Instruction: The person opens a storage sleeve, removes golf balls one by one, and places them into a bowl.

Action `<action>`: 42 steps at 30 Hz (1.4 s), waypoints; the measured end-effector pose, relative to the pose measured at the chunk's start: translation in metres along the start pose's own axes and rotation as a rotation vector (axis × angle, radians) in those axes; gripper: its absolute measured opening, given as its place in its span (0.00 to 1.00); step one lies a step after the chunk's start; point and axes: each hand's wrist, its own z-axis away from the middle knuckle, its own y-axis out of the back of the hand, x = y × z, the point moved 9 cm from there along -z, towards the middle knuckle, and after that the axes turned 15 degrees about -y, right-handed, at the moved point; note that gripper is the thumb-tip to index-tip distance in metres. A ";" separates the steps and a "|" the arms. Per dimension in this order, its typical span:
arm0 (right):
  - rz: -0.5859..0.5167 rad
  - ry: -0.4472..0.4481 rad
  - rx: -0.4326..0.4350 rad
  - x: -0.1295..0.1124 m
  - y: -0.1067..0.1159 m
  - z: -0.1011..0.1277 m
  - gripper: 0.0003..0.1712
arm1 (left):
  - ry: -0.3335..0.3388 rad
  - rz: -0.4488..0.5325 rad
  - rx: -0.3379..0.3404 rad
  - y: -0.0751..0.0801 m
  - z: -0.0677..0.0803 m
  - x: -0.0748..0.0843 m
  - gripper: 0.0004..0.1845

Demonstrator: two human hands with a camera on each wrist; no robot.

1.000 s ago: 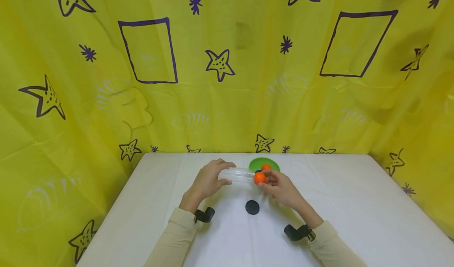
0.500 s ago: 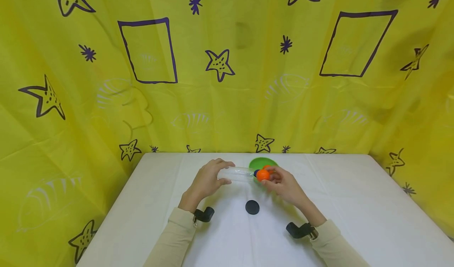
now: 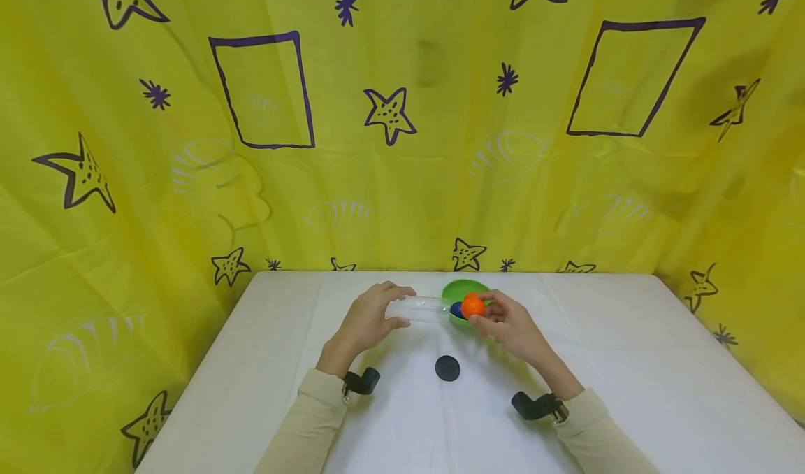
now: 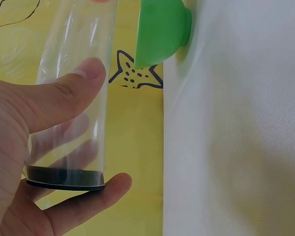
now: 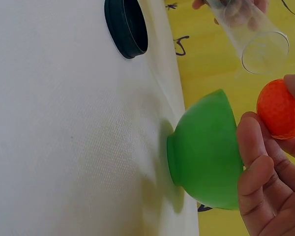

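The backdrop cloth is bright yellow, scrawled with purple stars and squares. White tablecloth. A green bowl, an orange ball — dimpled — a clear tube with a black base, a black lid, beige sleeves.

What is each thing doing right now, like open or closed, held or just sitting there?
Clear tube: held sideways by the left hand, mouth open, black cap on the other end.
Orange ball: pinched by the right hand, outside the tube, over the bowl.
Green bowl: upright on the table.
Black lid: off, lying on the table.
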 end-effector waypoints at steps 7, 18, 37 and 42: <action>0.007 -0.008 0.017 0.000 0.007 0.000 0.28 | 0.008 0.008 0.002 -0.001 0.000 -0.001 0.26; 0.021 -0.019 0.055 0.006 0.018 -0.004 0.27 | 0.008 0.029 0.003 -0.002 0.001 -0.002 0.26; -0.003 -0.042 0.100 0.009 0.035 -0.005 0.28 | 0.007 0.049 0.020 -0.001 0.001 -0.002 0.26; -0.009 -0.045 0.111 0.011 0.039 -0.006 0.27 | 0.013 0.039 0.012 -0.002 0.001 -0.002 0.26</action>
